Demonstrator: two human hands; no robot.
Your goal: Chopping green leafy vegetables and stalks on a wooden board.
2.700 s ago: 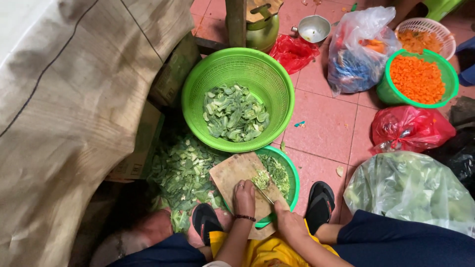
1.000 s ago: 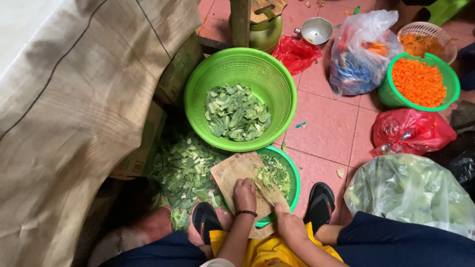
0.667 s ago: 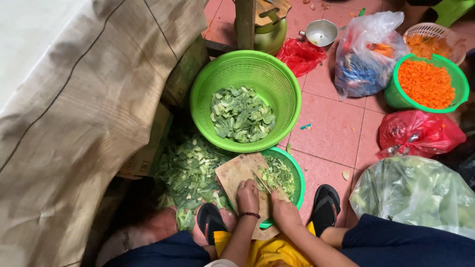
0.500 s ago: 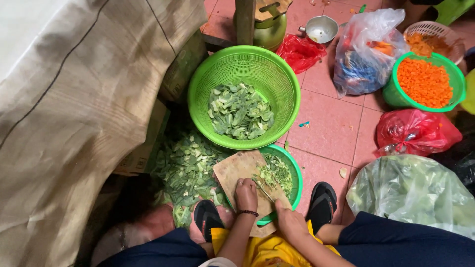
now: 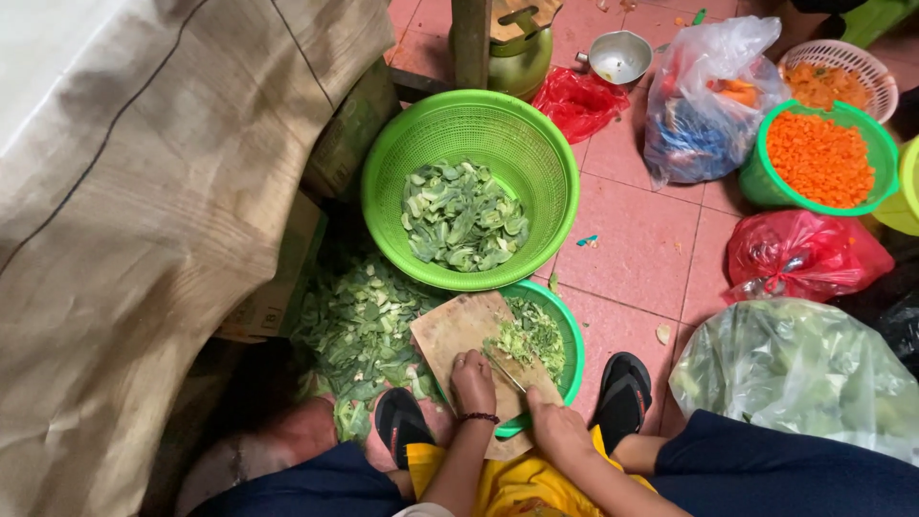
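Pink tiles (image 5: 637, 239), wooden board (image 5: 459, 330) (worn)

Left hand (image 5: 473, 381) curled palm-down, right hand (image 5: 553, 428) fisted, wrists close together

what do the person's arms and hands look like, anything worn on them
Both forearms are bare, with no sleeves in view and no gloves. The left hand has a thin dark beaded bracelet around its wrist. The right hand shows no bracelet, ring or watch.

The big green basket (image 5: 471, 134) crowds the cutting board (image 5: 458, 330) ahead; bare pink floor tiles (image 5: 637, 249) lie open rightward.
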